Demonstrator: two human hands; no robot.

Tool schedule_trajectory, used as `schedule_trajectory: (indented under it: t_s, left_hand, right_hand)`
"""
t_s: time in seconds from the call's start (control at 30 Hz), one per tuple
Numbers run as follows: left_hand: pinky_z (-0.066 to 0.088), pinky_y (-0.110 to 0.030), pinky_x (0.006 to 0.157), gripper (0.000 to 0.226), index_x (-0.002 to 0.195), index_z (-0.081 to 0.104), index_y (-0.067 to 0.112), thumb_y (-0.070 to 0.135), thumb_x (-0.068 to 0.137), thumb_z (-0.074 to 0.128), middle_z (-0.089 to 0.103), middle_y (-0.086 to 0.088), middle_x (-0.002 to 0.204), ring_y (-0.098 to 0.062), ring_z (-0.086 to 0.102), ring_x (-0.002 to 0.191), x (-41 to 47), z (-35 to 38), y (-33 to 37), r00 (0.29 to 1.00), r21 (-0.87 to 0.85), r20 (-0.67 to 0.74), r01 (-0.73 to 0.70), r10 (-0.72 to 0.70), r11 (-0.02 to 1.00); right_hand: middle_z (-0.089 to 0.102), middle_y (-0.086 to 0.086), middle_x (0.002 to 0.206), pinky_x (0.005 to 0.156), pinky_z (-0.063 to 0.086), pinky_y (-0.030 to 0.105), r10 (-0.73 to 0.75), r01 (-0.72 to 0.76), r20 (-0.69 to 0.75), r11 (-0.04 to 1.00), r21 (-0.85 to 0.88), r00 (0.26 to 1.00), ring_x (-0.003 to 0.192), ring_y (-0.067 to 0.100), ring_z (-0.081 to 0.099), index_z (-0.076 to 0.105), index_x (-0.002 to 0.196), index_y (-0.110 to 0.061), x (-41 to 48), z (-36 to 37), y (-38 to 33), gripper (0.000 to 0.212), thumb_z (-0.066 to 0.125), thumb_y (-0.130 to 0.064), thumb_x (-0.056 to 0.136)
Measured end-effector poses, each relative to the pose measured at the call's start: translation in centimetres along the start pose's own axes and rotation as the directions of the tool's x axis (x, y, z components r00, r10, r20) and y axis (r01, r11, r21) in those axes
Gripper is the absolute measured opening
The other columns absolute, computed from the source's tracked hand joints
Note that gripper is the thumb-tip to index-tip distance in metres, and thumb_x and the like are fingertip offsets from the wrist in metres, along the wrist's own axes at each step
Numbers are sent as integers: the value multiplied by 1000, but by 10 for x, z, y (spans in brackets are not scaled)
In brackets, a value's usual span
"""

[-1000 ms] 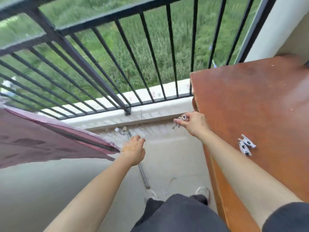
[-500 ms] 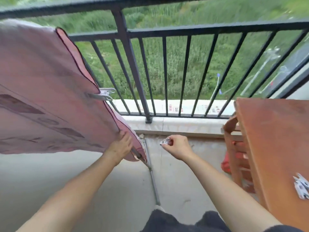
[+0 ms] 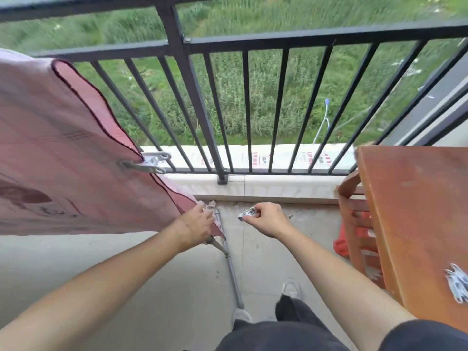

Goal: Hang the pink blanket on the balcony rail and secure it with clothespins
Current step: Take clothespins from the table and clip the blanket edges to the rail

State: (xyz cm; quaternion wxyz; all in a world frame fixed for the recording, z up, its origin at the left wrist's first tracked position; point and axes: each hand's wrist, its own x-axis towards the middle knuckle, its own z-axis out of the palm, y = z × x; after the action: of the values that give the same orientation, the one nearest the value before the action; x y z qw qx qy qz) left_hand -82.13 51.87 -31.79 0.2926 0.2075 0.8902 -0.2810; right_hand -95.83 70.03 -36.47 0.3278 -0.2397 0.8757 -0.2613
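The pink blanket [image 3: 63, 148] hangs over the black balcony rail [image 3: 278, 40] on the left, its right edge sloping down toward the floor. One white clothespin [image 3: 149, 162] is clipped on that edge. My left hand [image 3: 198, 225] grips the blanket's lower right corner. My right hand [image 3: 268, 219], a little to the right of it, pinches a white clothespin [image 3: 247, 214]. More clothespins [image 3: 457, 285] lie on the wooden table at the right edge.
A reddish wooden table [image 3: 415, 211] stands at the right, with a wooden chair frame [image 3: 352, 224] and something red tucked beside it. A metal pipe [image 3: 231, 269] lies on the concrete floor between my feet and the rail. Green field lies beyond the bars.
My view swung left from the table to the blanket. My left hand took hold of the blanket's corner. My right hand carried the clothespin toward it.
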Motion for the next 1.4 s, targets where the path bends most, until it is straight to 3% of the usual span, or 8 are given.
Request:
schedule_trajectory:
  t_s: [0.13, 0.3, 0.5, 0.7, 0.9, 1.1, 1.23, 1.4]
  left_hand:
    - [39, -43, 87, 39, 60, 75, 15, 16, 77, 39, 67, -3, 77, -26, 53, 91, 10, -12, -33, 985, -20, -119, 124, -125, 992]
    - [42, -38, 99, 27, 121, 55, 11, 13, 101, 36, 63, -9, 124, -28, 58, 118, 17, -31, -51, 916, -290, 254, 378, -310, 879]
    - [47, -39, 96, 29, 117, 59, 15, 8, 91, 49, 57, -11, 129, -31, 57, 116, 21, -25, -59, 822, -518, 472, 551, -318, 654]
    - [51, -39, 96, 36, 124, 60, 5, 0, 88, 60, 60, -12, 129, -30, 60, 117, 23, -29, -57, 785, -413, 560, 542, -265, 732]
    - [51, -31, 85, 26, 106, 71, 16, 7, 86, 57, 65, -8, 116, -29, 62, 102, 20, -21, -65, 852, -606, 454, 510, -261, 610]
    - [43, -26, 73, 23, 101, 72, 27, 15, 86, 59, 68, -2, 112, -25, 63, 96, 18, -16, -63, 893, -661, 351, 448, -280, 602]
    - [41, -25, 71, 22, 99, 74, 27, 20, 85, 58, 70, -1, 105, -22, 59, 86, 16, -21, -62, 892, -662, 314, 451, -324, 599]
    - [49, -29, 76, 26, 103, 74, 23, 12, 87, 57, 70, -5, 111, -26, 63, 100, 17, -23, -65, 882, -665, 328, 469, -337, 581]
  right_hand:
    - [69, -1, 78, 69, 49, 30, 9, -9, 14, 999, 51, 1000, 82, 20, 63, 70, 85, -17, 10, -4, 5, 39, 68, -54, 75]
    - [61, -2, 67, 55, 38, 29, -21, 19, 79, 1000, 23, 997, 68, 18, 55, 62, 69, -15, 12, -5, 13, 38, 71, -51, 75]
    - [58, 3, 60, 51, 39, 30, -121, 141, 223, 987, -78, 967, 62, 22, 56, 64, 68, -10, 13, 8, 17, 50, 70, -59, 77]
    - [69, 21, 84, 62, 30, 30, -285, 311, 176, 939, -148, 942, 85, 35, 61, 75, 87, -9, 13, 19, 8, 44, 54, -47, 96]
    - [70, 20, 87, 63, 26, 33, -440, 446, 75, 875, -187, 895, 86, 38, 61, 74, 91, -7, 17, 29, -1, 46, 47, -43, 101]
    - [71, 14, 81, 65, 33, 31, -532, 527, -27, 844, -99, 846, 80, 31, 64, 73, 89, -6, 24, 49, -19, 43, 49, -38, 101]
    - [67, 16, 72, 62, 32, 29, -529, 530, -54, 848, 10, 847, 72, 33, 62, 71, 79, -5, 23, 61, -34, 40, 53, -35, 99]
    - [63, 12, 72, 63, 40, 36, -416, 413, -6, 901, 135, 910, 72, 28, 59, 63, 72, -9, 26, 83, -41, 45, 61, -50, 89]
